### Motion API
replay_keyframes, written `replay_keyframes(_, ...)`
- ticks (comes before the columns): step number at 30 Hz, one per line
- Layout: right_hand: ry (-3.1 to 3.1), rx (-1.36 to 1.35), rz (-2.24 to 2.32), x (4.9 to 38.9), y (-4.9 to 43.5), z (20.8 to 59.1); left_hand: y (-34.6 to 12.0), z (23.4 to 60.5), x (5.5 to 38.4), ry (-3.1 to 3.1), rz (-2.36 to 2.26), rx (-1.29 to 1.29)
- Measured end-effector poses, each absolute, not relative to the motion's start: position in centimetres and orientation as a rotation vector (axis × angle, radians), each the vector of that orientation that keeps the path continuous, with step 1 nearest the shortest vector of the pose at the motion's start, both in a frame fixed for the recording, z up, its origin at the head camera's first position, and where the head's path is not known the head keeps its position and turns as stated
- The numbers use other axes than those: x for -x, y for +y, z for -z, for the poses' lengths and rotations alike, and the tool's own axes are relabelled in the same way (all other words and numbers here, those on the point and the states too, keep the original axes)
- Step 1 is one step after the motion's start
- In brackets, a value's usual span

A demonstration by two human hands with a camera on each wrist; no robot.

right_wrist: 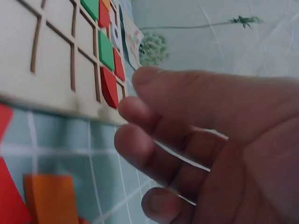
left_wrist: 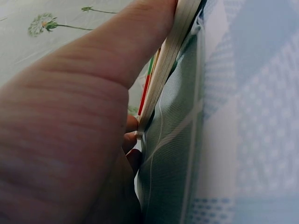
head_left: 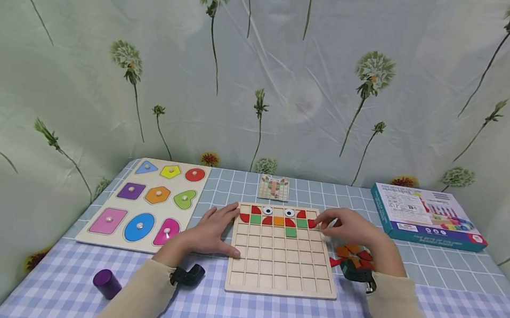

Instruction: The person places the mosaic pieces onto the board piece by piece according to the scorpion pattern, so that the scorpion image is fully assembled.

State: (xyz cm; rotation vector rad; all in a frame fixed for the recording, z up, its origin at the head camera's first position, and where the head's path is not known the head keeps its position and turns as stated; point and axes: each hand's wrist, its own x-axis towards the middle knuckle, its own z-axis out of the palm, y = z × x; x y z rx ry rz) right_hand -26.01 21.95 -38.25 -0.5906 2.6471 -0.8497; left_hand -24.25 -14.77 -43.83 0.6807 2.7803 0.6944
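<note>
A wooden grid board (head_left: 264, 275) lies flat, with red, green and orange tiles and two eye tiles in its upper rows. My left hand (head_left: 212, 233) rests along the board's left edge, thumb on the lower part and fingertips by the top corner. At the opposite side, my right hand (head_left: 349, 228) is by the upper right corner. Beside its fingertips a red rounded tile (right_wrist: 109, 87) sits in the end cell. The right wrist view shows thumb and fingers apart with nothing between them. One green tile (head_left: 291, 232) lies in the row below.
Loose orange and red tiles (head_left: 355, 254) are piled right of the board, under the right wrist. A picture card (head_left: 274, 188) lies behind it. To the left are a shape puzzle (head_left: 140, 219) and a purple cylinder (head_left: 107, 283); a boxed set (head_left: 426, 216) is at the back right.
</note>
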Motion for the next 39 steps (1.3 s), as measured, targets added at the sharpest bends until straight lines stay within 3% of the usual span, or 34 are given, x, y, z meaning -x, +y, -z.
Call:
replay_keyframes(26,2.560,0.405,0.765,25.5,27.6,39.1,-14.7,44.0,24.3,2.781,-0.690,-0.684)
replay_keyframes(39,2.534,0.415,0.832,25.6,27.9,39.8,-14.8,44.0,24.2,2.782,-0.679,-0.690)
